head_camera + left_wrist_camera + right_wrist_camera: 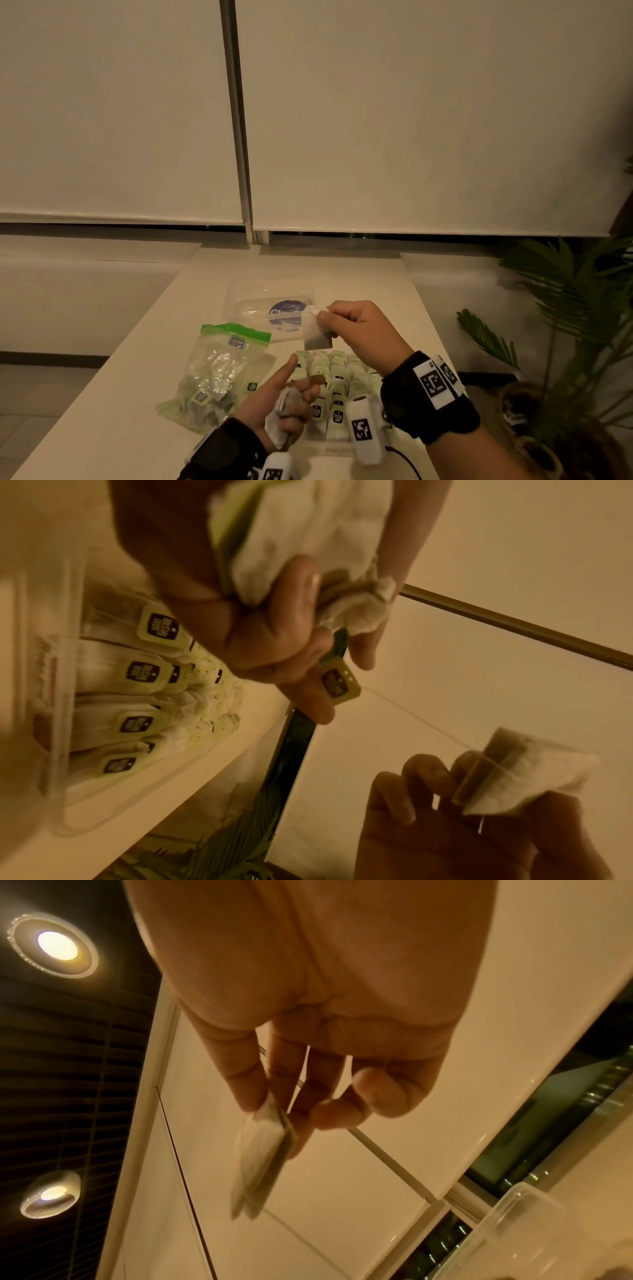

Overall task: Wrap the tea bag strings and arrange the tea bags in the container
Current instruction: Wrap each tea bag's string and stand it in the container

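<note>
- At lower centre of the head view, the right hand pinches a tea bag by its top between thumb and fingertips, so that it hangs free above the container, probably so the bag can be turned.
- Lower left of that, the left hand is curled around a bunch of spare tea bags, apparently kept ready as stock.
- Seen from the left wrist, its fingers also pinch the tag, and the string runs taut to the raised bag; that tension likely helps neat winding.
- Rows of finished bags already fill much of the container.
- A plastic pouch of bags sits left; the lid lies behind.
</note>
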`<state>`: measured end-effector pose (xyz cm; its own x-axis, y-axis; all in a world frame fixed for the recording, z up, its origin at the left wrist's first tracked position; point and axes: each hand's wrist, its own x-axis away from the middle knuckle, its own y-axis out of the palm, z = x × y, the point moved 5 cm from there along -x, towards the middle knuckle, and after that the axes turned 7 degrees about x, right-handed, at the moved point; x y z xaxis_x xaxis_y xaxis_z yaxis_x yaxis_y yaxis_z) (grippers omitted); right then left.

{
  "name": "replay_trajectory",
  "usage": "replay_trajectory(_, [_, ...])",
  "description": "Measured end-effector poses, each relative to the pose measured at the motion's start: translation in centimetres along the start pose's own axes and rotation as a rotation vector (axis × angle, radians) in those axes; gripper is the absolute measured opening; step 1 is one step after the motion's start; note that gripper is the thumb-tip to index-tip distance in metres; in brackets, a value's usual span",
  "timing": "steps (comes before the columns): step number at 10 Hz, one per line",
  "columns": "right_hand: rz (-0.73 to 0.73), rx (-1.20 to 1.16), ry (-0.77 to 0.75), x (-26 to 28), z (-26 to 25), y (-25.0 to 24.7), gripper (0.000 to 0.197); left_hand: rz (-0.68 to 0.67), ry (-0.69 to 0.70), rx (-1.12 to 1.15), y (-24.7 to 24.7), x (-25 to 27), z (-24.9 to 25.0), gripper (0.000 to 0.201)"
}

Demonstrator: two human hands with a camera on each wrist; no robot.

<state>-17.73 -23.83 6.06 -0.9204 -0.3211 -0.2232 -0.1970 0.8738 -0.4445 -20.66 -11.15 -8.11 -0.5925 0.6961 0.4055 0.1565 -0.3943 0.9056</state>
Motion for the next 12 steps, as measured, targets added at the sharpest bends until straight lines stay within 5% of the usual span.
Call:
replay_trajectory(2, [-0.091,-0.081,0.024,1.4,-0.5,0.5,0.033,0.004,0.009,-0.077,1.2,-0.3,0.7,0.049])
replay_trajectory(4, [-0.214,-0.152,0.105,2.9,0.6,2.1,0.037,0.097,0.424,-0.376,2.3,0.4,3.4,0.050])
replay_trajectory(5, [-0.256,-0.048,0.203,3.4,1.8,3.1,0.035,0.161,0.628,-0.624,3.9,2.3,4.8,0.030])
replay_trajectory(8, [-0.157,-0.160,0.433,3.2,3.8,3.5,0.022,0.128,0.986,-1.295,7.4,6.5,4.4,0.019])
replay_trajectory(10, [-0.127,-0.361,0.391,3.0,3.8,3.7,0.016,0.142,1.196,-1.501,7.2,7.7,3.4,0.021])
replay_trajectory(12, [-0.125,-0.413,0.336,2.8,3.7,4.0,0.023,0.155,1.153,-1.519,6.2,7.9,3.4,0.042])
